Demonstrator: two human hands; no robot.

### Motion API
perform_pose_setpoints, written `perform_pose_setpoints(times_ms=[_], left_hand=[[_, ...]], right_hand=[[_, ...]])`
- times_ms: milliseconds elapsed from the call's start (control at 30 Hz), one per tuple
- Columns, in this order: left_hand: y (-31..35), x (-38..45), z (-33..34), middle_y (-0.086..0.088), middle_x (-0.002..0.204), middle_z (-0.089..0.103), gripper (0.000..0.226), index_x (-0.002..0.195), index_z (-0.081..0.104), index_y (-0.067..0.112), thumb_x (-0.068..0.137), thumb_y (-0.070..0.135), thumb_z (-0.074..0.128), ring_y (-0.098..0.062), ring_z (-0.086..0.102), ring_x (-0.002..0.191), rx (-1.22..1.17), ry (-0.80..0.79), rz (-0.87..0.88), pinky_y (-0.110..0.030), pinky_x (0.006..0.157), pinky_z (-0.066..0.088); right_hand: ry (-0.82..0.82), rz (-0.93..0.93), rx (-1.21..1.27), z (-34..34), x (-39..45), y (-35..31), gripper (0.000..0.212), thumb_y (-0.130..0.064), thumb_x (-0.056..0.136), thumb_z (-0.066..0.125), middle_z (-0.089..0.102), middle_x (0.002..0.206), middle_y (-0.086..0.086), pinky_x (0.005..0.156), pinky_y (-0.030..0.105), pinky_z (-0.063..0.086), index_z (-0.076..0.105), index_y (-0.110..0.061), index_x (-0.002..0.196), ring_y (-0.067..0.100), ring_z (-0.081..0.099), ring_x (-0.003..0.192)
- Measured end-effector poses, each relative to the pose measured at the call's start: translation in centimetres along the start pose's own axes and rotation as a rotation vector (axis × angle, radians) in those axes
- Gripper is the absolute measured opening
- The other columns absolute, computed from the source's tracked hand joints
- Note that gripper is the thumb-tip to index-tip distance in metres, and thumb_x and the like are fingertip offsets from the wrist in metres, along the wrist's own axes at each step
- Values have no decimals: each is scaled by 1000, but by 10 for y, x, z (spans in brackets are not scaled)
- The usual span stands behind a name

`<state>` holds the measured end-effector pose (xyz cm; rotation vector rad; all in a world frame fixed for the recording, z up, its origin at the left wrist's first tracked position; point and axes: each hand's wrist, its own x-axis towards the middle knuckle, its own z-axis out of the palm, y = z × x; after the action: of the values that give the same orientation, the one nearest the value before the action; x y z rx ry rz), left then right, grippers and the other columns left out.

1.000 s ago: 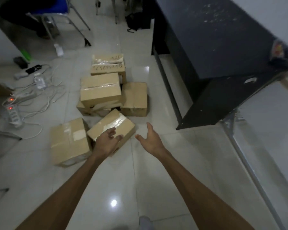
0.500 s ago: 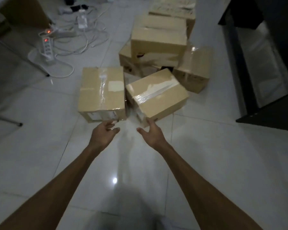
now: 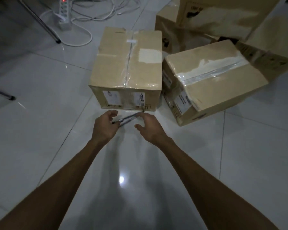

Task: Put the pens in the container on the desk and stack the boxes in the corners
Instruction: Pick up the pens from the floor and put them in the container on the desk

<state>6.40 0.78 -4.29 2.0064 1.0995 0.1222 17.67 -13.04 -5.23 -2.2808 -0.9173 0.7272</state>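
A few dark pens [image 3: 129,118] lie slanted on the white tiled floor, just in front of a taped cardboard box [image 3: 128,63]. My left hand [image 3: 104,127] is at the pens' near end, fingers curled and apart, fingertips touching them. My right hand [image 3: 150,128] hovers over their far end, fingers spread, covering part of them. A second taped box [image 3: 213,75] sits tilted to the right of the first. More boxes [image 3: 214,15] are piled behind. The desk and the container are out of view.
A white power strip [image 3: 63,15] with a red light and loose cables [image 3: 96,12] lie on the floor at the top left. Thin metal legs [image 3: 45,25] stand on the left. Glossy tiles spread out below my arms.
The view has dropped closer to the floor and the boxes. Both hands have moved forward and down onto the pens in front of the left box.
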Motion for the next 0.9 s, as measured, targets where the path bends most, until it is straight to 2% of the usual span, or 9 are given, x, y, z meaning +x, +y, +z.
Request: perform_pose_setpoints(times_ms=[200,367,467,567,633,767,800,833,900], left_hand=[[-23,33,24,-7,120,69,38,122,67,11,84,14,70,-23,66,106,88,-13,115,-30,98,48],[-24,41,34,-7,110,73,33,115,72,12,82,11,72,-22,69,100,241,-39,272,-24,90,47],[-21,44,37,-8,107,72,36,114,71,17,79,4,69,-25,68,96,344,-70,281,-30,87,53],[-13,39,42,-13,101,66,39,112,68,21,78,3,65,-34,62,94,458,-98,283,-38,78,53],[-5,32,45,-13,105,63,39,114,65,20,79,3,63,-35,60,99,487,-133,240,-39,80,51],[5,26,53,-13,116,61,36,120,58,19,85,11,60,-34,59,105,436,-234,125,-37,86,48],[10,24,55,-14,115,61,35,120,58,20,87,12,59,-35,60,104,414,-250,98,-37,86,49],[17,17,54,-13,113,63,33,119,59,22,87,12,58,-34,61,101,358,-260,58,-37,85,51],[32,2,50,-10,104,67,27,110,63,23,87,9,58,-31,63,91,163,-269,-49,-38,80,55]], right_hand=[[73,-263,-236,27,35,5,30,-11,86,65,67,118,3,96,38,45,70,-21,114,25,58,110],[128,-302,-376,39,38,13,26,-17,85,68,66,116,5,90,38,42,70,-19,110,28,56,107],[177,-320,-480,31,36,18,17,-19,84,68,68,105,6,87,39,41,73,-18,100,29,56,104],[216,-282,-595,21,31,31,12,-18,79,72,69,96,6,82,37,45,73,-18,91,28,60,98],[209,-231,-643,13,24,41,12,-14,74,76,69,87,6,73,34,47,70,-17,85,27,63,87],[227,-130,-646,-3,11,65,33,-10,52,89,64,71,4,56,28,43,66,-17,75,23,61,66],[209,-88,-630,-10,6,69,33,-11,54,89,64,74,4,56,29,43,65,-16,77,24,61,68],[188,-50,-568,-16,-2,69,27,-11,64,84,65,81,6,60,31,44,65,-14,83,25,62,74],[118,72,-316,-26,-18,63,11,-11,87,65,64,99,10,72,36,46,64,-10,98,28,60,92]])
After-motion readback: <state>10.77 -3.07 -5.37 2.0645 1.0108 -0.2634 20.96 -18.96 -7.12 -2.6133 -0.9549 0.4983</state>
